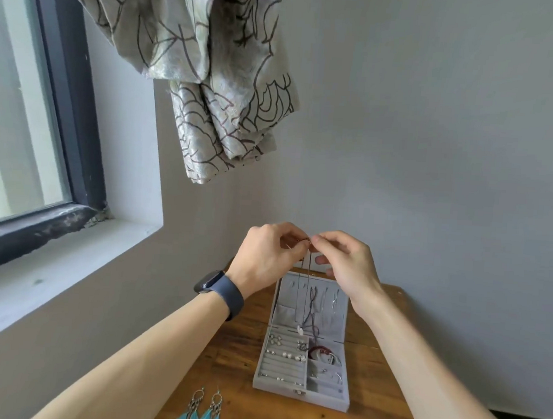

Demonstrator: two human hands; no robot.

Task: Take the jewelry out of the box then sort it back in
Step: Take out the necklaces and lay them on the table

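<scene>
Both hands are raised over the far end of the open grey box (320,404), which sits on the wooden bench (243,338) with its lid (341,315) standing upright on the far side. The left hand (265,257) and the right hand (346,263) meet fingertip to fingertip, each pinching the top of a thin necklace (310,270) between thumb and forefinger, the other fingers loosely curled. The chain hangs straight down in front of the lid, and its pale pendant (300,329) dangles just above the tray. This looks like work at the clasp or the top loop, though the clasp is too small to make out. To do it well, hold the pinch high enough that the pendant swings free of the other chains (312,305) hung in the lid, since those would snag easily. Move the chain slowly and let it hang under its own weight, so it does not kink or knot. A pair of blue feather earrings (202,413) lies on the near left of the bench, apart from the box, so at least some pieces are already out.
</scene>
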